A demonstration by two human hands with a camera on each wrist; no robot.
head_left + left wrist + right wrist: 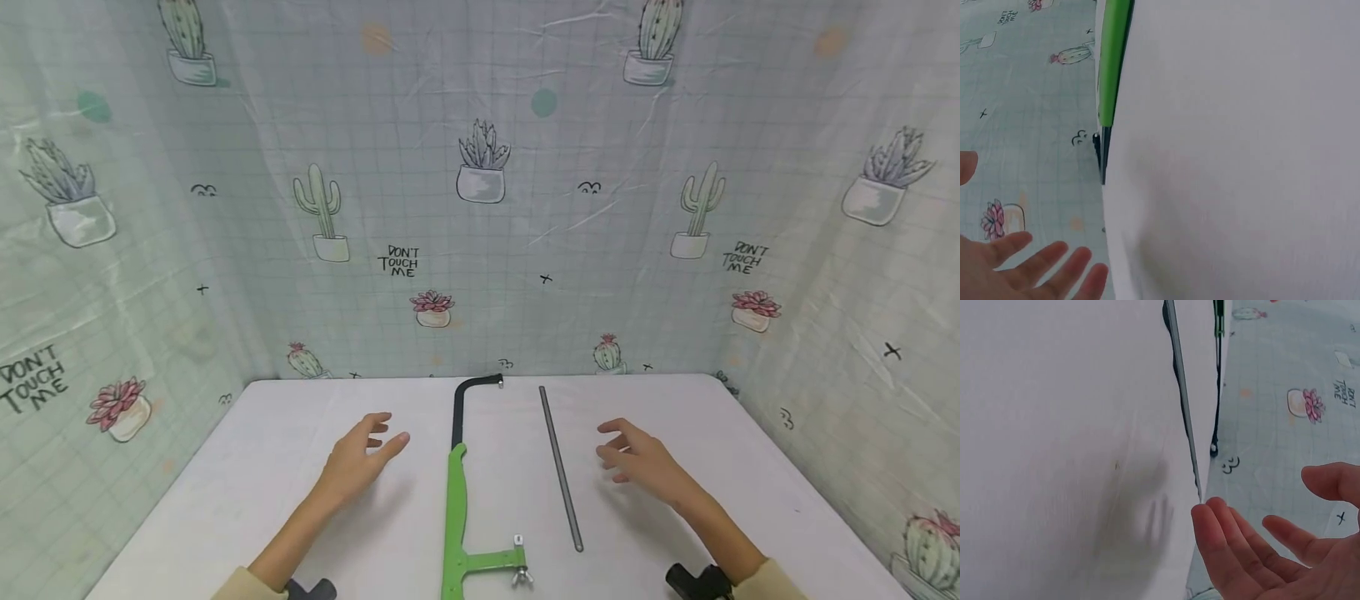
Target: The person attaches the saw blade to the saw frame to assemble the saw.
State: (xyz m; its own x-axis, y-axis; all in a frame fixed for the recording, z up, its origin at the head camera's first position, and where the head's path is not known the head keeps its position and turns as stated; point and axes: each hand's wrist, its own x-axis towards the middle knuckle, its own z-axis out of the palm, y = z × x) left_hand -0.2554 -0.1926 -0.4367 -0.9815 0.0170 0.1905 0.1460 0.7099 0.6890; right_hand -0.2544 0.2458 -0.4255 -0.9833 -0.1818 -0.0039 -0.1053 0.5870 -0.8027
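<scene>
A hacksaw frame (456, 492) lies lengthwise on the white table, its green handle part nearer me and its black bent bar at the far end. A wing nut (522, 575) sits on its short green arm. To the right lies a thin, slightly slanted grey strip (561, 467) that looks like a hacksaw blade, apart from the frame. Left of the frame, my left hand (356, 458) hovers over the table with fingers apart, holding nothing. My right hand (645, 462) hovers right of the strip, fingers loosely bent and holding nothing; its fingers (1210, 534) show in the right wrist view.
The white table (750, 500) ends at a far edge against a hanging sheet (495, 275) printed with cacti, which also covers both sides. Dark wrist devices (697, 581) show at the bottom by both sleeves.
</scene>
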